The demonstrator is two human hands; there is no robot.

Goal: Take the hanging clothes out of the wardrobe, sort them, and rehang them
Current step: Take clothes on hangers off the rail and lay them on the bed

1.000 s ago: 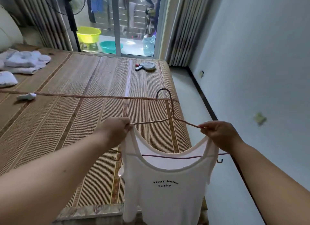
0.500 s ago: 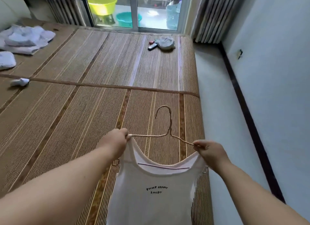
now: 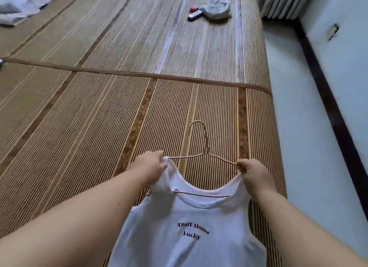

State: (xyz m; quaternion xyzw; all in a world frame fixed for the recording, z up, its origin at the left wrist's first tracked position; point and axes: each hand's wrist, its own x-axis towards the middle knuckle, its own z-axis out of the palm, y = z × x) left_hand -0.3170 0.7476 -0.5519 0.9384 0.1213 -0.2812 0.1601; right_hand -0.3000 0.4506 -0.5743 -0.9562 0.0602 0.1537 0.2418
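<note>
While the tank top hangs between the hands: the white tank top (image 3: 191, 223) sits on a thin wire hanger (image 3: 206, 145), low over the near right part of the bed (image 3: 99, 107), hook pointing away.
Left hand: the left hand (image 3: 148, 167) has its fingers closed, pinching the left strap together with the wire's shoulder.
Right hand: the right hand (image 3: 253, 172) has its fingers closed, pinching the right strap at the wire's end.
Step, as I judge it: working the straps on the wire, though whether on or off I cannot tell. Keep the wire level, move one strap at a time, and do not stretch the knit.
Around: a grey bundle (image 3: 217, 8) and a small remote-like thing (image 3: 195, 15) lie far right on the bed, and white clothes (image 3: 18, 5) lie far left.
In the way: the bed's right edge is just beside the top and the floor (image 3: 298, 127) lies beyond, so a slipped strap could drop there.
</note>
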